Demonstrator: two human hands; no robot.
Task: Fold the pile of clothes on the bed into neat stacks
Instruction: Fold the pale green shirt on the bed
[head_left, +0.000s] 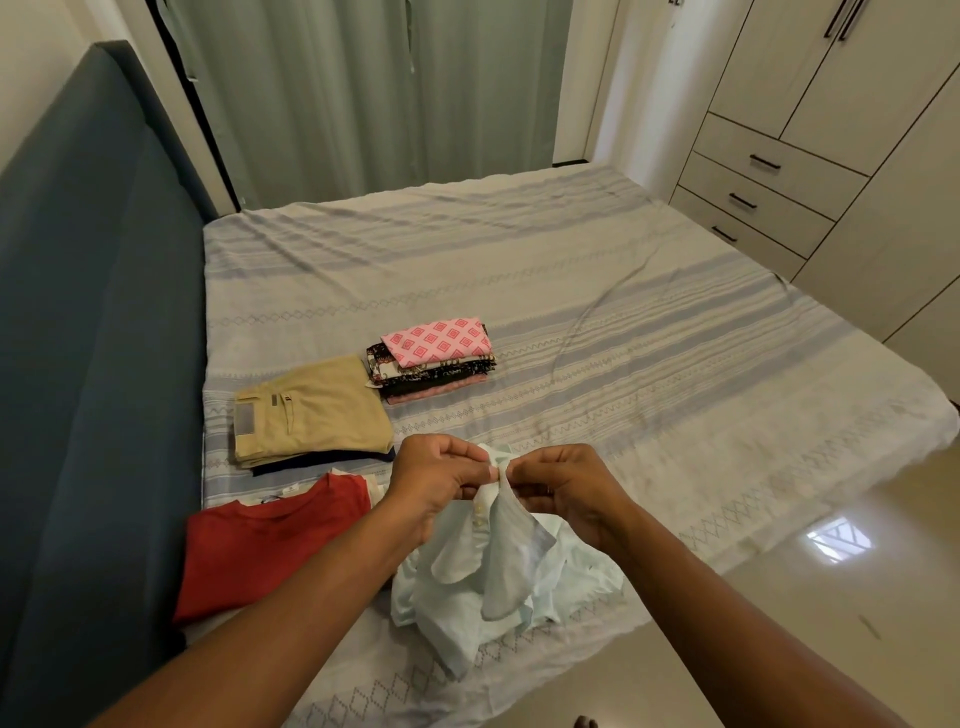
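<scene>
The khaki trousers (311, 405) cover all but an edge of a dark garment (322, 460). The red shirt (270, 545) hides most of the pale items (375, 486) beneath. Text on the trouser label (244, 418) is illegible. The wardrobe (779, 78) is cut off at the right edge.

Beside the grey-blue striped bedsheet (597, 291) lie a plain red T-shirt (270, 545), khaki trousers (317, 405), a pink diamond-print folded cloth (436, 340) and a pale mint shirt (498, 577).
</scene>
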